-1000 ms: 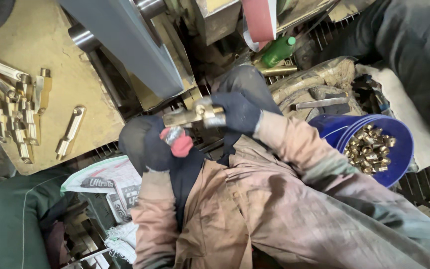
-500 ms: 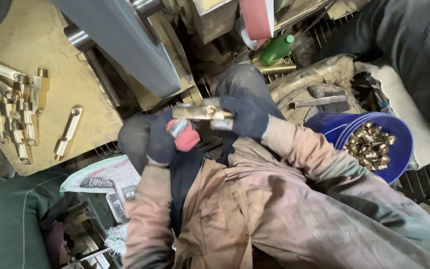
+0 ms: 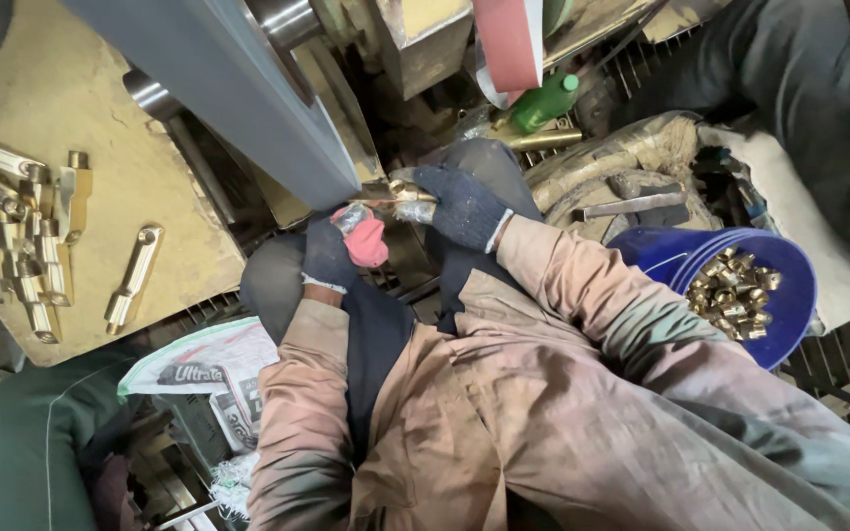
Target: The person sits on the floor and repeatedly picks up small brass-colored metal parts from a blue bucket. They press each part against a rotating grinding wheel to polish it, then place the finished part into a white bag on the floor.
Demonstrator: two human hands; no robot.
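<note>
Pressing a small brass fitting [image 3: 400, 197] against the lower edge of the grey sanding belt [image 3: 238, 88], the person is working with both gloved hands. The right hand [image 3: 464, 205] is curling its fingers around one end of the piece, while the left hand [image 3: 344, 248], in a dark glove with a red patch, is pinching the other end. To do this well, I judge the grip should be kept firm and the fingertips clear of the belt. Finished brass pieces [image 3: 22, 241] are lying along the left edge of the tan worktop [image 3: 140, 177]; more are filling a blue bucket [image 3: 789, 305] by the right arm.
</note>
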